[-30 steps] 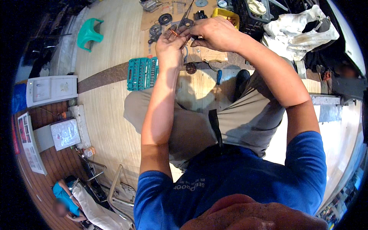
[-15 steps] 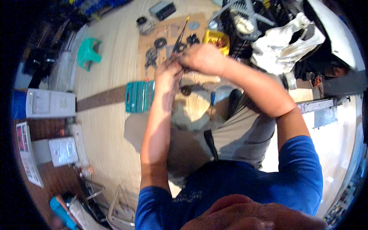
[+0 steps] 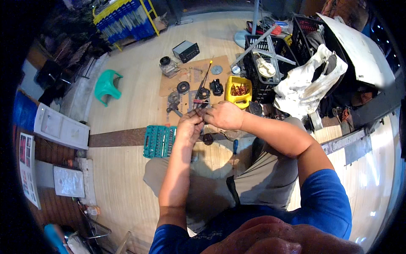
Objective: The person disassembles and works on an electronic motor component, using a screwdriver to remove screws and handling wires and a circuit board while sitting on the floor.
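Fingers (image 3: 211, 116) of the left hand (image 3: 190, 128) and right hand (image 3: 226, 116) bunched together, nearly tip to tip, above the near edge of the cardboard (image 3: 168, 88) in the head view. Cannot tell whether clamped on anything: too small and dark between the tips. Just beyond, a red-handled tool (image 3: 197, 101); cannot tell if lying or held. Reaching toward the far edge, a yellow-tipped rod (image 3: 205, 77); at the right edge, a yellow bin (image 3: 229, 93) with copper-coloured pieces (image 3: 239, 89). Beside the near-left corner, a teal socket case (image 3: 154, 142). Probably best: steady with the left hand, make only small moves with the right, and stay low above the cardboard against drops.
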Demonstrator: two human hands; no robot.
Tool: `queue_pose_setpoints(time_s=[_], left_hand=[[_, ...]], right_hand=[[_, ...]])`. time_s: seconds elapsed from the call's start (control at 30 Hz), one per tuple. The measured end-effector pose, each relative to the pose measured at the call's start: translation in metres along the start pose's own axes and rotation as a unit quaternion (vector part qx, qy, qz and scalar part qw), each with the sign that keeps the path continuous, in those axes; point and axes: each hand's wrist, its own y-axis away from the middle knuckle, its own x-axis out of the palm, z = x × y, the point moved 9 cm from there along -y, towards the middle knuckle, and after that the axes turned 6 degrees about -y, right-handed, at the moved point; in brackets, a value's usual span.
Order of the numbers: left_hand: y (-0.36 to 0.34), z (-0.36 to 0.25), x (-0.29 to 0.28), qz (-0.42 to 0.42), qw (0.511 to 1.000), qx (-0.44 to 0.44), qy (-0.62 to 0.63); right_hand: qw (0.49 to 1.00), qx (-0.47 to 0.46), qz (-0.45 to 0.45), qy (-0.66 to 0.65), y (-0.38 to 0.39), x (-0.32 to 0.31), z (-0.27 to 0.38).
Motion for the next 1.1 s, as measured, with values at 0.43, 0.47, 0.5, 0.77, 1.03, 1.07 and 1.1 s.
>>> queue_pose_setpoints(time_s=[0.43, 0.47, 0.5, 0.77, 1.03, 1.07, 1.1], left_hand=[[-0.001, -0.027, 0.002, -0.124, 0.970, 0.208, -0.013], [0.001, -0.022, 0.000, -0.132, 0.970, 0.203, -0.014], [0.001, -0.025, 0.000, -0.148, 0.965, 0.213, -0.032], [0.008, -0.021, 0.033, -0.034, 0.930, 0.192, -0.312], [0.022, -0.017, 0.066, 0.100, 0.942, 0.078, -0.310], [0.019, -0.012, 0.060, 0.097, 0.953, 0.039, -0.284], [0.018, -0.006, 0.055, 0.095, 0.962, 0.002, -0.257]], right_hand=[[0.995, 0.054, 0.057, -0.061, 0.001, 0.005, -0.015], [0.993, 0.054, 0.070, -0.083, 0.000, 0.007, -0.013], [0.993, 0.053, 0.069, -0.085, -0.004, -0.001, -0.012], [0.988, 0.119, 0.027, -0.096, 0.004, -0.031, -0.052], [0.973, 0.138, -0.028, -0.181, 0.010, -0.035, -0.074], [0.973, 0.137, -0.030, -0.182, 0.009, -0.032, -0.073], [0.963, 0.145, -0.037, -0.225, 0.010, -0.027, -0.075]])
